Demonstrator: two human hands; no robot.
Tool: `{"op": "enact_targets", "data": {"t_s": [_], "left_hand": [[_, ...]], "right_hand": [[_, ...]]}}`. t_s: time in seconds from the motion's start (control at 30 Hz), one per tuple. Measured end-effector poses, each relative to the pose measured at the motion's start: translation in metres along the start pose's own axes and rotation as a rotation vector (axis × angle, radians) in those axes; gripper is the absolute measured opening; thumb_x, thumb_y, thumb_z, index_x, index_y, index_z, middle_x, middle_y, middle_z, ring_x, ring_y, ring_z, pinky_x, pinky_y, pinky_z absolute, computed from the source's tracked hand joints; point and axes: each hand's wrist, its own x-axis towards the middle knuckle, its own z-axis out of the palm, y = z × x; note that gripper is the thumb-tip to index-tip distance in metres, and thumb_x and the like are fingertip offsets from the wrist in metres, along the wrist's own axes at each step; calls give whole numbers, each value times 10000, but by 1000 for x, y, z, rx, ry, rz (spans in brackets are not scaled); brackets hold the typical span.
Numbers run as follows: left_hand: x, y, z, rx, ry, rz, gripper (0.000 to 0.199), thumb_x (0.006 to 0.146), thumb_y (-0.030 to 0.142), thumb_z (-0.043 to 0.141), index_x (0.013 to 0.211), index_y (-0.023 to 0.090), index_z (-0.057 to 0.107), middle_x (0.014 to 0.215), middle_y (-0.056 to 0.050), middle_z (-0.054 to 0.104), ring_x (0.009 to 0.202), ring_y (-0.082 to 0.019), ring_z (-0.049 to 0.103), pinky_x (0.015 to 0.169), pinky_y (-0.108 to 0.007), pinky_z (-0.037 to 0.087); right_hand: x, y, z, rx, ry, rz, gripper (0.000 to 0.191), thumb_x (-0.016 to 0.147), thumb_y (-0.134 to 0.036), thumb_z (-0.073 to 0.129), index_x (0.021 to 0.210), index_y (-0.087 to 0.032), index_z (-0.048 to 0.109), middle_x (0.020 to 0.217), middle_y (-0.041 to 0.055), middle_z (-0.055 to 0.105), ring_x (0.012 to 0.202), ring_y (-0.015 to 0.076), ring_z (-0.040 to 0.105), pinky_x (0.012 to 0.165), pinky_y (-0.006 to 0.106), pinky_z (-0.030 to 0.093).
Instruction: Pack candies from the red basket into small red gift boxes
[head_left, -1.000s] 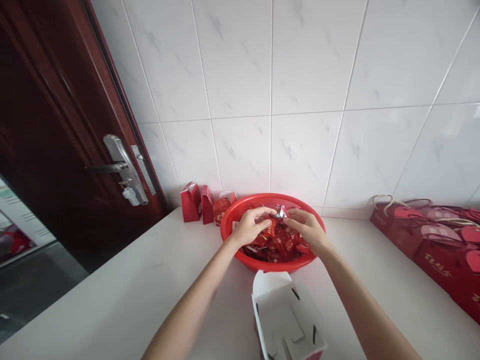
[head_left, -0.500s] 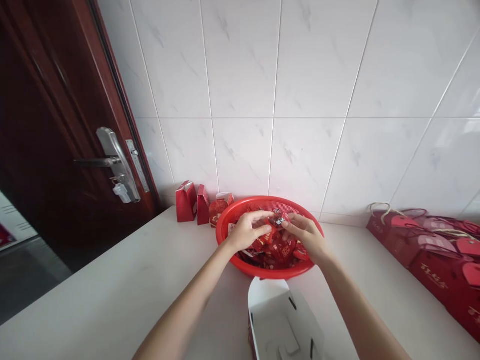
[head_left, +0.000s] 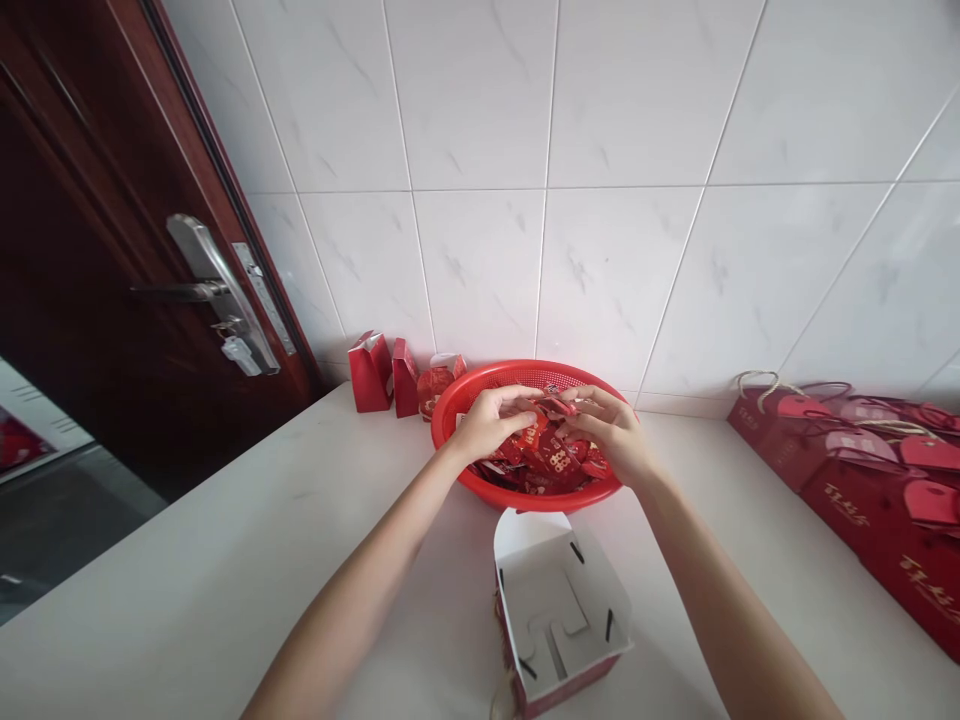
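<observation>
A red plastic basket [head_left: 495, 494] holds a heap of red wrapped candies [head_left: 559, 455], some with gold print. Over the heap, my left hand [head_left: 491, 422] has its fingers bent and its thumb tip close to them. My right hand [head_left: 609, 430] faces it from the other side, also with curled fingers. Between the fingertips of both hands is a small red candy packet [head_left: 559, 405], partly hidden by the fingers. Just in front of the basket stands an open gift box [head_left: 562, 600], red outside and white inside, with slots in its walls and nothing in it.
Small red boxes [head_left: 370, 372] stand against the tiled wall [head_left: 480, 270], left of the basket. Several red gift bags [head_left: 847, 500] with cord handles line the right side of the white tabletop [head_left: 360, 560]. A dark wooden door [head_left: 97, 230] with keys in its lock is at left.
The view has tilted down, so more of the open box shows. My hands remain over the basket, and the packet between their fingertips has turned.
</observation>
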Motion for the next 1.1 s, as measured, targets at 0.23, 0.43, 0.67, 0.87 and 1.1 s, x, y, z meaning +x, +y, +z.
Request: {"op": "enact_targets", "data": {"t_s": [0.23,0.43,0.67,0.87,1.1], "left_hand": [[-1,8,-2,-65,48,-21,311,861,164,584,1116,193,760,1261,-48,755,1221,-236,673,1089,-403,529],[-3,7,1,-44,9,14,447,777,390,801,1149,152,730,1185,-110,765,1084,-263,720,942,-399,597],[-3,11,-8,192,-12,47,278,872,299,647,1098,188,766,1131,-68,781,1025,-223,730,912,-333,574],[-5,9,-22,765,-249,-174,176,806,223,678,882,258,833,797,-33,779,791,-257,720,779,-331,518],[-1,-3,-13,692,-182,-179,232,718,163,724,935,206,792,828,-42,777,821,-242,717,704,-304,522]], "right_hand": [[-1,-3,0,19,-60,9,316,751,-411,808,991,-248,681,963,12,713,789,181,678,761,345,562],[-1,-1,2,-24,-40,-9,433,651,-436,915,831,-227,582,841,-17,643,787,162,620,746,322,540],[-1,-6,6,-118,-89,28,314,704,-425,828,884,-214,680,924,25,693,895,214,663,779,345,546],[-2,-4,8,-79,66,59,213,668,-330,767,780,-225,620,813,-8,706,824,199,657,750,332,536],[-1,-4,8,-126,44,65,219,679,-330,733,848,-223,644,838,13,736,850,224,686,776,358,529]]}}
